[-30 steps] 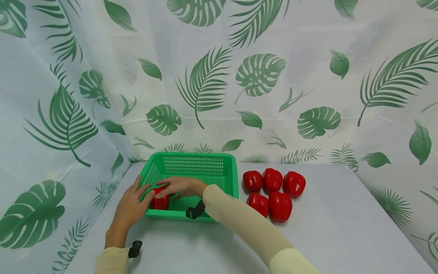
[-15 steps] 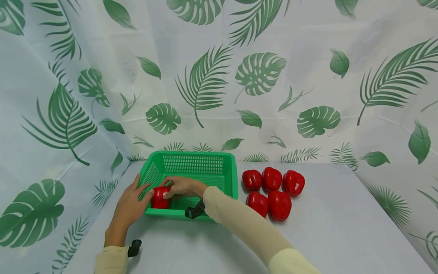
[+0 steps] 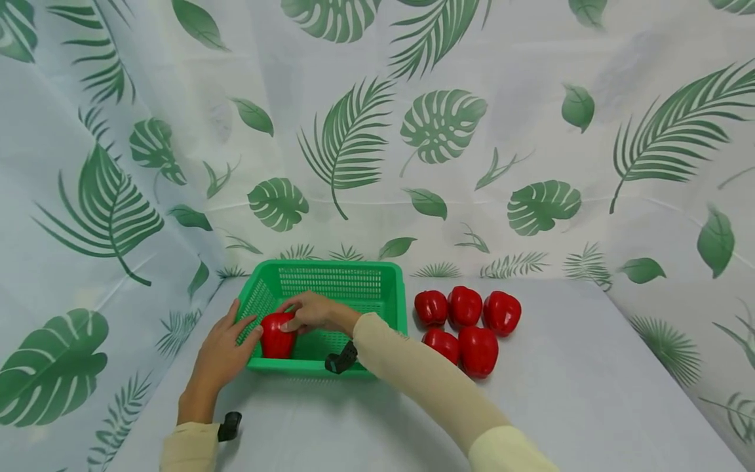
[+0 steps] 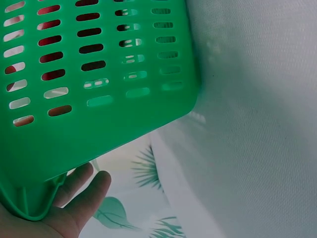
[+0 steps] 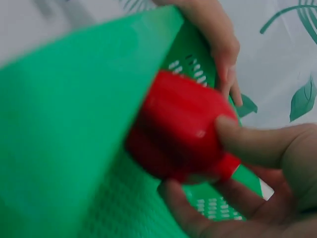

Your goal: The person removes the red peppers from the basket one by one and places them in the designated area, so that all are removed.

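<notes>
My right hand [image 3: 311, 311] pinches a glossy red bell pepper [image 3: 277, 335] between thumb and fingers, inside the left front corner of a green plastic basket [image 3: 330, 368]. The right wrist view shows the thumb [image 5: 252, 144] on one side of the pepper [image 5: 181, 129] and fingers beneath it. My left hand [image 3: 223, 347] grips the basket's left rim, with its thumb over the inner side by the pepper. In the left wrist view, fingers [image 4: 89, 196] of that hand show past the rim, while slots in the basket wall [image 4: 114, 124] let some red through.
Several more red bell peppers [image 3: 479, 352] lie in two rows on the white table [image 3: 566, 393], right of the basket. A leaf-patterned sheet [image 3: 366, 131] hangs behind and along both sides.
My right hand's fingers have come round to the pepper's right side and now pinch it. The pepper has risen slightly. My left hand stays at the rim.
</notes>
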Demonstrator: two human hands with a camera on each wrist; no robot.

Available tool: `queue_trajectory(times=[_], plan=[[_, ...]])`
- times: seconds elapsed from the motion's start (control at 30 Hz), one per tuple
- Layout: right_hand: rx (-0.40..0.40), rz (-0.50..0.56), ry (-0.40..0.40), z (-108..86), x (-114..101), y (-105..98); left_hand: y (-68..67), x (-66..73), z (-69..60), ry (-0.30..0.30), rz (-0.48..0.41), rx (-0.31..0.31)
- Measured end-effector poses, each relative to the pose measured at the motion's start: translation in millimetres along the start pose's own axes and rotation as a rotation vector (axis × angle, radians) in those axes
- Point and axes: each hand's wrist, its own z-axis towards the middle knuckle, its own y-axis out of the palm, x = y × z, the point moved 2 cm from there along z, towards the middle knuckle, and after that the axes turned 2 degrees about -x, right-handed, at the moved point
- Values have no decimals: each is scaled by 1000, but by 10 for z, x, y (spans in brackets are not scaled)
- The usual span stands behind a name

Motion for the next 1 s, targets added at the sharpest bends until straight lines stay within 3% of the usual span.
queue_trajectory(times=[0.47,1.0], plan=[[61,79,-38,-322,-112,-431,25,-32,11,32,-5,5],[77,135,-93,-880,-161,-826,-9,-36,-2,42,-13,-39]])
